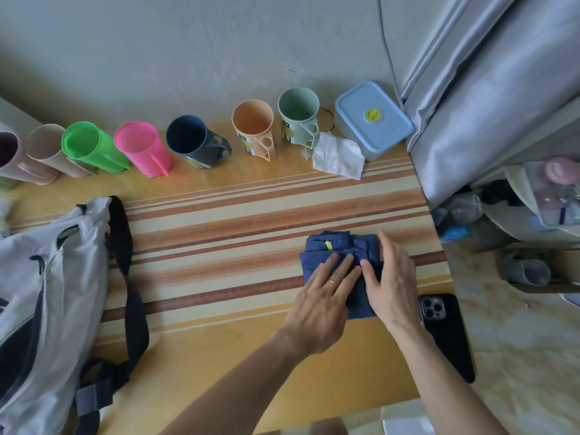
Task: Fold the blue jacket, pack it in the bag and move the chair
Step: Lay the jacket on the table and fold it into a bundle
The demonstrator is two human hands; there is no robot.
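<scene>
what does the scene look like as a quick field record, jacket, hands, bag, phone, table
jacket: blue jacket folded small, on the table
left hand: left hand flat, pressing on it
right hand: right hand open, against its right edge
bag: grey bag at table's left, apart from the jacket
phone: black phone face down by right edge

blue jacket (337, 251): folded to small bundle, table's right side | bag (53, 277): grey, seemingly open, far left

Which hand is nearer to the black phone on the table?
The right hand. It rests on the right part of the folded blue jacket, just left of the phone. The left hand presses the jacket farther left.
</scene>
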